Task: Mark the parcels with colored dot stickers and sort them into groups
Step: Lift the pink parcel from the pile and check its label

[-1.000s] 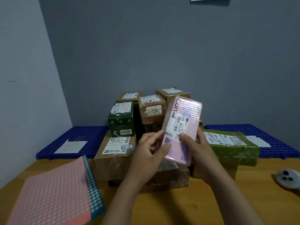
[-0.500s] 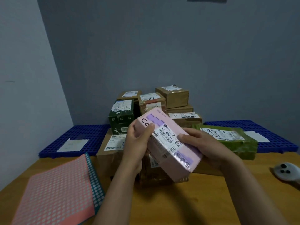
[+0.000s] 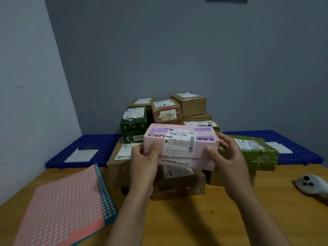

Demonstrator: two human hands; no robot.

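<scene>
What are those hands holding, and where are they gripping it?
A pink box, by its short ends: left hand on the left end, right hand on the right.

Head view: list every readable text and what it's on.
"Con" and "ses": large black print on the pink box, either side of its shipping label.
"502 602": top line of that shipping label; the rest is blurred.
Print on the dark green box, the handwritten tag on the taped brown parcel and the other parcel labels: too small or blurred to read.
</scene>
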